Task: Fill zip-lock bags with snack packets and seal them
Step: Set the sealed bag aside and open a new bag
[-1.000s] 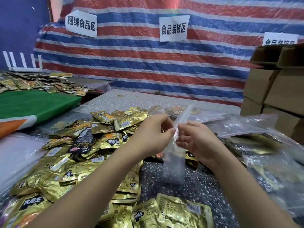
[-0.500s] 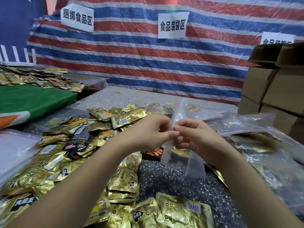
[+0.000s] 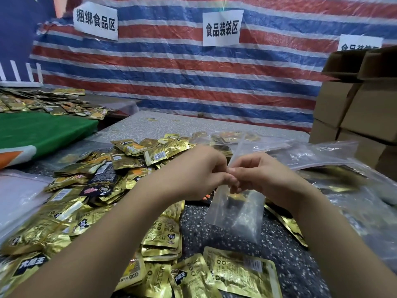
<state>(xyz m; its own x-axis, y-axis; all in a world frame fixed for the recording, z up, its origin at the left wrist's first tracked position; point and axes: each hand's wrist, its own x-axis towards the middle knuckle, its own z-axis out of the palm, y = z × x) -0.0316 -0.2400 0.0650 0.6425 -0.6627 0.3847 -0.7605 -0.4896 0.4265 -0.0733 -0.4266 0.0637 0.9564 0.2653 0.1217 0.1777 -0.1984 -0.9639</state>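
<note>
Here we see the left hand (image 3: pixel 193 173) and right hand (image 3: pixel 262 177) both pinching the mouth of a clear zip-lock bag (image 3: pixel 238 214), held just above the counter (image 3: pixel 214 231). We judge it light, limp and slippery, best gripped at its stiffer zip strip. Its long axis runs from 12 to 6 o'clock, mouth uppermost. Gold snack packets (image 3: pixel 90 203) lie at 9 o'clock.
</note>
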